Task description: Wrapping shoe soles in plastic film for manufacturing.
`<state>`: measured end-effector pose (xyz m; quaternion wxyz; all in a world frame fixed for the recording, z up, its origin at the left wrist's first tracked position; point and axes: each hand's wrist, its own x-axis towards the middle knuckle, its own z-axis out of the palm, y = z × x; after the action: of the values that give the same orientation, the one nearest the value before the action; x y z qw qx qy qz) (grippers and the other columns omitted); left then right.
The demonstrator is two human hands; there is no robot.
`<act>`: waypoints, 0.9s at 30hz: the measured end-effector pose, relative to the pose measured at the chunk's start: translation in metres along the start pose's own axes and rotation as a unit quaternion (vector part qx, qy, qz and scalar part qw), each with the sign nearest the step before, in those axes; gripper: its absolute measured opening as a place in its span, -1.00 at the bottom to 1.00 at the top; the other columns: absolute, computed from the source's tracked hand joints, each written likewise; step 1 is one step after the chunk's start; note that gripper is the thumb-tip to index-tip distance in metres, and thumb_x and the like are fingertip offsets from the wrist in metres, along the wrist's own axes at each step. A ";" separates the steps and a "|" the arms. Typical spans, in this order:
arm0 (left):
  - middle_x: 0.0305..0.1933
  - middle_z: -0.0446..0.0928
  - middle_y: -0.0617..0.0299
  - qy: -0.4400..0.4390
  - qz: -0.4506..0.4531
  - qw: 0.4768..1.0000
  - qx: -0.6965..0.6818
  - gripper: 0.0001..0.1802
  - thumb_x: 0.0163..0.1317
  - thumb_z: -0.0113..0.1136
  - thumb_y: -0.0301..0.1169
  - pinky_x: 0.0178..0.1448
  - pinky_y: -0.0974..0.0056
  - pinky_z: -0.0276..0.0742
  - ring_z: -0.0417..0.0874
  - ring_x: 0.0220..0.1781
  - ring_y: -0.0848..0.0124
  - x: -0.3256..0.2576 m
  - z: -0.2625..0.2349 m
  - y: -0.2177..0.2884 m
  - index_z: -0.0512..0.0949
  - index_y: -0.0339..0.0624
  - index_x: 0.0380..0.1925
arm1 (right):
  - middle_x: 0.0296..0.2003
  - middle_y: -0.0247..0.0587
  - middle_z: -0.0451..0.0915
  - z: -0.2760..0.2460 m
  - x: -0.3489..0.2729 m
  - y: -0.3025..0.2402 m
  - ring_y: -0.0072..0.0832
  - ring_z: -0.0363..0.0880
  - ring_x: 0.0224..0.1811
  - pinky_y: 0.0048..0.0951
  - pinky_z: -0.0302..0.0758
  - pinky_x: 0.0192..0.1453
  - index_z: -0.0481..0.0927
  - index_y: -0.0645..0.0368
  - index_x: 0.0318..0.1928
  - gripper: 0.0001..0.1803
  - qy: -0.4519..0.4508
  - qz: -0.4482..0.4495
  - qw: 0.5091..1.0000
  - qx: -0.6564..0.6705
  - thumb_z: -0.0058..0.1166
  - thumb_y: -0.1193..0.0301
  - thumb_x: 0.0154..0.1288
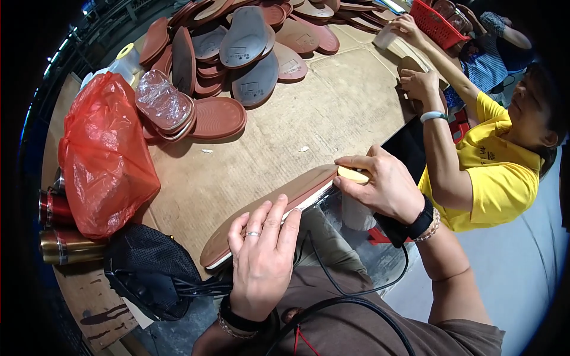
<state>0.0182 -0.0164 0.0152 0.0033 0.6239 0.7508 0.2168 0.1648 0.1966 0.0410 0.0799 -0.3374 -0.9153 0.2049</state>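
Head view: one brown shoe sole with pale edging, lying aslant along the near edge of the desk; whether it rests fully on the surface cannot be told. Left hand, ringed, fingers slightly spread over the sole's upper face; thumb hidden, so a grip cannot be confirmed. Right hand, narrowed, pinching a small yellow block between thumb and forefinger at the sole's right-hand end. Far edge: pile of soles, grey and reddish-brown, overlapping; at its near side, a sole stack in clear wrap. Left edge: red plastic bag, full; beside it, red tumbler and gold tumbler. Near left corner: black mesh bag. Far right corner: red plastic basket. Right edge: co-worker in yellow shirt, both arms over the desk.
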 end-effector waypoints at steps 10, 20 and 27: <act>0.36 0.52 0.09 0.008 -0.009 1.000 0.010 -0.38 0.04 0.26 -0.64 0.48 -0.05 0.23 0.51 0.40 0.16 0.002 -0.001 0.001 0.58 -0.19 0.21 | -0.36 0.22 0.63 0.003 -0.001 -0.001 0.01 0.71 -0.28 -0.16 0.67 -0.08 0.84 0.04 0.00 -0.55 -0.004 0.027 1.000 0.006 0.33 0.05 0.21; 0.36 0.52 0.13 0.000 -0.019 1.000 0.006 -0.33 0.02 0.27 -0.65 0.47 -0.06 0.24 0.52 0.39 0.18 0.003 0.000 0.004 0.57 -0.14 0.24 | -0.38 0.17 0.60 0.006 -0.005 0.004 -0.02 0.69 -0.28 -0.17 0.66 -0.07 0.83 0.02 0.02 -0.54 0.000 0.030 0.999 0.019 0.33 0.06 0.19; 0.36 0.52 0.09 0.000 -0.015 1.000 0.004 -0.34 0.03 0.27 -0.63 0.45 -0.06 0.24 0.52 0.39 0.17 0.003 -0.001 0.004 0.57 -0.15 0.24 | -0.40 0.16 0.61 0.009 -0.005 0.002 -0.04 0.69 -0.28 -0.18 0.67 -0.06 0.84 0.01 0.02 -0.54 0.011 0.036 0.999 0.023 0.33 0.07 0.18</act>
<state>0.0209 -0.0135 0.0177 0.0038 0.6122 0.7612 0.2138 0.1672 0.1918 0.0316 0.0905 -0.3700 -0.8968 0.2249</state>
